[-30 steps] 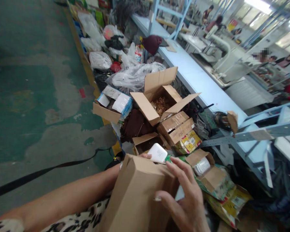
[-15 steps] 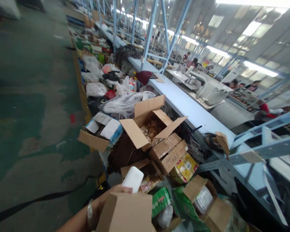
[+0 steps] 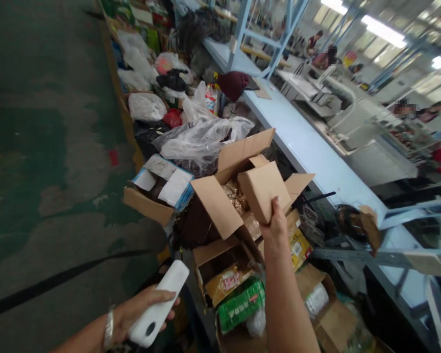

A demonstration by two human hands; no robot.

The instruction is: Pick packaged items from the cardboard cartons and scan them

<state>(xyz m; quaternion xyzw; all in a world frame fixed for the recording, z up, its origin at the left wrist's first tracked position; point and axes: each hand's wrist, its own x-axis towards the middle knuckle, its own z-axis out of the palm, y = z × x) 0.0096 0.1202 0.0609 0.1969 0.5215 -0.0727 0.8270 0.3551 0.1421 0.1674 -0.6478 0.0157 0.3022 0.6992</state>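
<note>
Crowding the floor beside the long pale-blue tabletop is a heap of cartons and bags: an open brown carton with gold-coloured contents sits in the middle, a flat box with white papers lies just to its left, and clear plastic bags pile up behind it. Lower down, a green packet and a yellow packet lie among more opened cartons, so there is hardly a bare patch between them. A dark strap runs across the green floor on the left. People sit at benches far off at the top right (too blurred to tell more).

Now the hands. The right hand is stretched forward and up, fingers clamped on the lower corner of a small cardboard box, which hangs tilted in the air right over the open brown carton, close above its flaps. The left hand is low and well apart from it, near the bottom edge, fingers wrapped round a white oblong device that points up and away from the wrist; a bracelet shows there.
</note>
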